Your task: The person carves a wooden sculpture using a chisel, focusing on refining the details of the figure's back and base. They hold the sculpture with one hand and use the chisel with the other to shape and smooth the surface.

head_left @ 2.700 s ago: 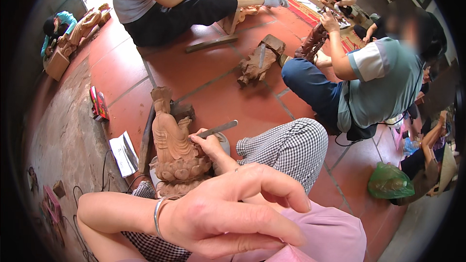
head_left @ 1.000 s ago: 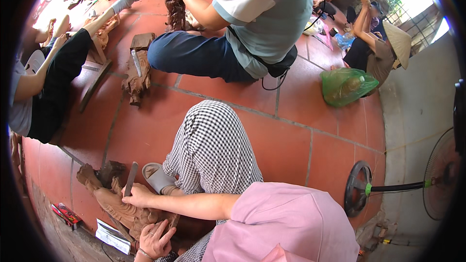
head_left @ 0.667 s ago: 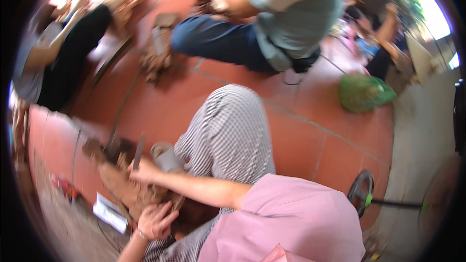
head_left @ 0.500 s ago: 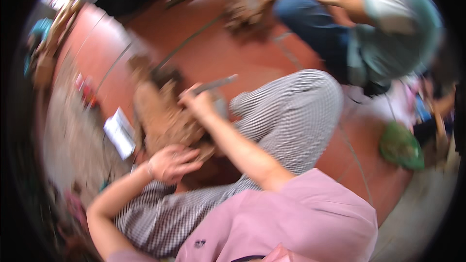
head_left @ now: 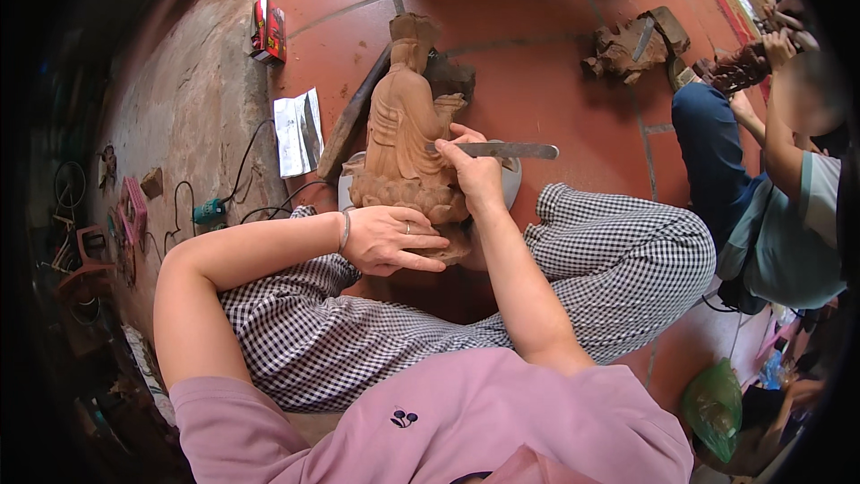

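A carved wooden statue [head_left: 400, 116] of a seated robed figure stands between my legs, on a petalled base. My left hand [head_left: 391, 237] lies against the near lower side of the base, its fingers stretched out together over the wood. My right hand [head_left: 472, 166] is closed around a flat, grey, round-ended metal tool [head_left: 524, 151]. The tool's long end sticks out to the right; its other end points at the statue's robe and is partly hidden by my fingers. Whether it touches the wood, I cannot tell.
Left of the statue are a dark wooden bar [head_left: 345, 125], a white paper [head_left: 297, 133], a red box [head_left: 268, 30] and a teal corded tool [head_left: 210, 211]. At right, a person [head_left: 788, 224] holds a dark carving [head_left: 736, 70] near a rough wooden piece [head_left: 621, 52]. A green bag [head_left: 715, 408] lies lower right.
The view has swung and steadied from blur. The statue now appears upright and further right. My right hand keeps the metal tool, now lower beside the statue; my left hand stays near the base.
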`<state>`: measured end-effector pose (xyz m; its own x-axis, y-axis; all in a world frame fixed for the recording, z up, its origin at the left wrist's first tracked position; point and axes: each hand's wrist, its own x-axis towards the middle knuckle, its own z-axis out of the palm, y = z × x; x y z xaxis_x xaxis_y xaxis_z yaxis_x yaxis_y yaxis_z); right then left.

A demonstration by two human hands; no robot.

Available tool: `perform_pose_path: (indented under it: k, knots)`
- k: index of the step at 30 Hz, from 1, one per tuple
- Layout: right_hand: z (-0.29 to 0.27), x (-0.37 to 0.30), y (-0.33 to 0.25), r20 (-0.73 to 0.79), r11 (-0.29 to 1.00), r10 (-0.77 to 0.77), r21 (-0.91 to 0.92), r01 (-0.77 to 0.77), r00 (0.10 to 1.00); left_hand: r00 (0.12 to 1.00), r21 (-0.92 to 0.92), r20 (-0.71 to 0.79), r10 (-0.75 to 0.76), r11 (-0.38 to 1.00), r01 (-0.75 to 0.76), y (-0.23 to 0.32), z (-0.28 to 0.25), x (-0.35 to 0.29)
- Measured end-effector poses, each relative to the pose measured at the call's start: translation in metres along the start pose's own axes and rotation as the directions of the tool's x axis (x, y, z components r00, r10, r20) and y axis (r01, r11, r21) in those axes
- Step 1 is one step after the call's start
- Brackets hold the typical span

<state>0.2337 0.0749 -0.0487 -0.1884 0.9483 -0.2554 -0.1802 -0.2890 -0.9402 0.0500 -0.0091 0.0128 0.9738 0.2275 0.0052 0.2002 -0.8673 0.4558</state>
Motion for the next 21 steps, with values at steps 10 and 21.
perform_pose_path:
  k: [10,21]
  knots:
    - [-0.002,0.007,0.021,-0.016,0.994,0.016,0.113,-0.014,1.0,0.998,0.029,-0.03,0.051,0.998,-0.05,-0.004,0.0,0.003]
    - [0.001,0.007,0.037,-0.054,0.992,-0.082,0.091,0.087,0.995,0.999,0.053,-0.03,0.029,0.998,-0.028,0.001,-0.01,0.009]
